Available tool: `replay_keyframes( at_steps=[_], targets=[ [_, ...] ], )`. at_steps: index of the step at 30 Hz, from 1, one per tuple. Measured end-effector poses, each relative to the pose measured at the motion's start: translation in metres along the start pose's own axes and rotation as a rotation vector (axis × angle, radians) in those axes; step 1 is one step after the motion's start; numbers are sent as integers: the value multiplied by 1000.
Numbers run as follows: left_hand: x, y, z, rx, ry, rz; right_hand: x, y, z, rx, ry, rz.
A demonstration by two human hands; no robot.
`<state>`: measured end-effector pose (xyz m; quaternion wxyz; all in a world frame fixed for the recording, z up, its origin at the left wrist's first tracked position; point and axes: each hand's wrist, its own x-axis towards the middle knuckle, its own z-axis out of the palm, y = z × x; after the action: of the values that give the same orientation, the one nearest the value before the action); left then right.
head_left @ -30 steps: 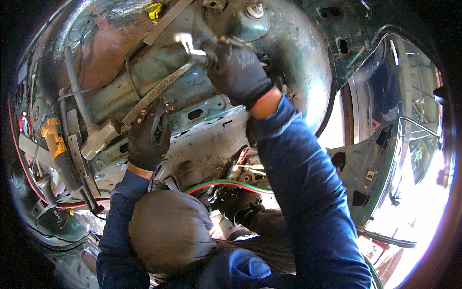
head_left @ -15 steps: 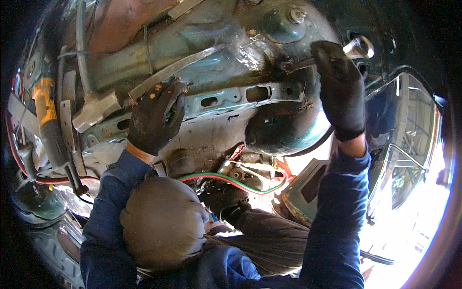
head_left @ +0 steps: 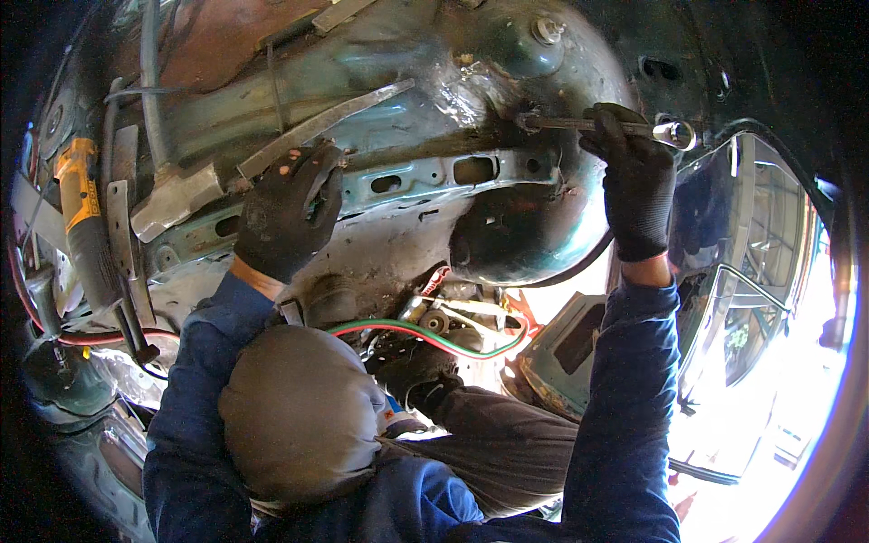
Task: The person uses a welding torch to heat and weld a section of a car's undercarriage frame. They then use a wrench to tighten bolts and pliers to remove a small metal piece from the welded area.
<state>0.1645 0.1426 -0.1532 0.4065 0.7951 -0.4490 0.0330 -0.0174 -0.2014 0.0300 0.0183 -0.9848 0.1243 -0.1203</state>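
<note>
My right hand (head_left: 636, 185), in a black glove, grips a long metal wrench (head_left: 561, 123) with a bright ring end (head_left: 675, 134) sticking out to the right. The wrench's left tip lies by a rough, scraped patch (head_left: 466, 100) on the greenish car body panel (head_left: 380, 127). My gloved left hand (head_left: 285, 213) rests on the panel beside the slotted rail (head_left: 421, 177). Its fingers are bent and closed; what they hold, if anything, is hidden. Just above it lies a long flat metal bar (head_left: 330, 125).
At the left lie a hammer (head_left: 176, 201) and a yellow-and-black power tool (head_left: 86, 217). Red and green hoses (head_left: 407, 328) run across below the panel. My bent, grey-clad knee (head_left: 299, 412) is close beneath my left hand. A car window frame (head_left: 751, 244) stands at the right.
My right hand has lowered slightly, and more of the wrench's shaft shows to its left. The whole view has shifted a little; my left hand stays by the rail.
</note>
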Motion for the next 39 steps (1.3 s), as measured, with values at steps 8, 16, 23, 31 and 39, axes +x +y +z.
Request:
replay_keyframes(
  at_steps=[8, 16, 23, 31, 39],
  targets=[
    [3, 1, -1, -11, -23, 16, -5, 8, -7, -38, -42, 3],
    [3, 0, -3, -8, -33, 3, -3, -3, -6, -133, -38, -128],
    [5, 5, -7, -20, -66, -30, -18, -11, 3, -149, -5, 17],
    [-5, -2, 1, 136, -63, -21, -24, 6, -5, -35, -30, 118],
    [-2, 0, 1, 55, -34, -26, -26, -3, 6, 130, 10, 230]
  ],
)
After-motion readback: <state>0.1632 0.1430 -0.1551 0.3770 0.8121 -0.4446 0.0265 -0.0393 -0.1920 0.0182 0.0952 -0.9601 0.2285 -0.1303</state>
